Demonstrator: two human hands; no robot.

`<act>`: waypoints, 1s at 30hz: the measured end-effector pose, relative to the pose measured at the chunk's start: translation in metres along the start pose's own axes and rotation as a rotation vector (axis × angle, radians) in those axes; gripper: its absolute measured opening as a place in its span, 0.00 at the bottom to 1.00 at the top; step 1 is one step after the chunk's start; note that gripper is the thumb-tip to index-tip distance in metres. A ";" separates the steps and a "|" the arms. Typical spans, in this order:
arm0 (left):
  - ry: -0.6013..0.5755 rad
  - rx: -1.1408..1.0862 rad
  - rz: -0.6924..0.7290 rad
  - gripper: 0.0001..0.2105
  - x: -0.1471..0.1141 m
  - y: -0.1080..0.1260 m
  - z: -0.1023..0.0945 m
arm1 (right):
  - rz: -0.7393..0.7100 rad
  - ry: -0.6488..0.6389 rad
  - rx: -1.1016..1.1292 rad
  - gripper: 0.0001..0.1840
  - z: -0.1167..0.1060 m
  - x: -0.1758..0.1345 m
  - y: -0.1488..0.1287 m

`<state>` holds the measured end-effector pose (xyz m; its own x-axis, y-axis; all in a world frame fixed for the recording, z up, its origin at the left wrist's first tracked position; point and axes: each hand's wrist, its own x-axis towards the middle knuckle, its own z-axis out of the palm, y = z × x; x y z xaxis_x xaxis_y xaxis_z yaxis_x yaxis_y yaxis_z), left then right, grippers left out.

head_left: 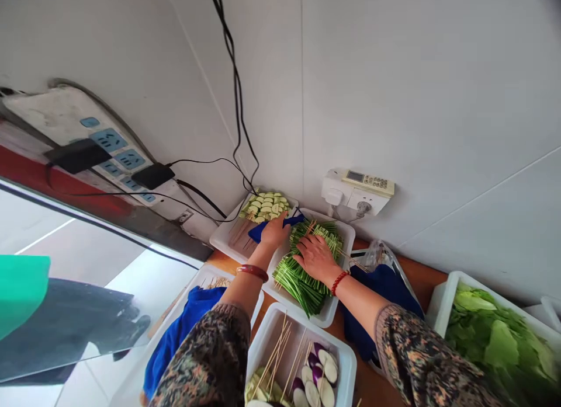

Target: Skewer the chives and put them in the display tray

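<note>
My left hand point(275, 232) is closed on a blue cloth point(258, 232), which shows on both sides of it. It is at the border between a tray of sliced zucchini on skewers point(267, 206) and a white tray point(348, 235) of skewered green chives. My right hand point(316, 258) lies on the chives point(302, 281) with its fingers stretched out and slightly apart. Under its palm the chives are hidden. Wooden skewer ends point(353, 260) stick out to the right of the bundle.
Nearer stands a tray point(353, 360) of skewered eggplant slices point(313, 389). More blue cloths lie left point(175, 343) and right point(390, 287). Leafy greens point(495, 331) fill a bin at right. Black cables point(239, 97) hang behind, near a power strip point(105, 141) and a wall socket point(359, 199).
</note>
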<state>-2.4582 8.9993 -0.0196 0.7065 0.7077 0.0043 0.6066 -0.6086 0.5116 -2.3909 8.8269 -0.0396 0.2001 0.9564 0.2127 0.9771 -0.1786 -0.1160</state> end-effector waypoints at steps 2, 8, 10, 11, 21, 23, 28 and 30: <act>-0.042 0.064 0.016 0.22 0.011 0.011 0.013 | 0.002 -0.003 -0.003 0.18 0.001 -0.001 0.002; -0.062 0.205 0.021 0.14 0.045 0.024 0.035 | 0.018 0.010 0.014 0.18 0.004 0.000 0.007; -0.035 0.215 0.025 0.11 0.053 0.026 0.040 | 0.023 0.020 0.024 0.17 0.004 0.001 0.008; -0.016 0.211 0.024 0.09 0.056 0.027 0.042 | 0.023 0.025 0.031 0.17 0.004 0.001 0.008; 0.367 0.029 -0.161 0.18 0.077 0.031 0.010 | 0.044 0.044 0.096 0.17 0.009 0.000 0.012; 0.399 -0.028 -0.098 0.16 0.056 0.029 -0.004 | 0.055 0.045 0.150 0.16 0.012 0.002 0.013; 0.487 -0.264 0.130 0.11 -0.028 0.023 -0.044 | 0.057 0.104 0.317 0.16 0.003 0.003 0.019; 0.443 -0.244 0.193 0.10 -0.063 0.021 -0.055 | 0.082 0.175 0.463 0.20 -0.011 -0.005 0.016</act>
<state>-2.5097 8.9615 0.0385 0.5433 0.7068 0.4531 0.3412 -0.6790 0.6501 -2.3752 8.8169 -0.0316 0.3232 0.8834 0.3393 0.8303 -0.0927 -0.5496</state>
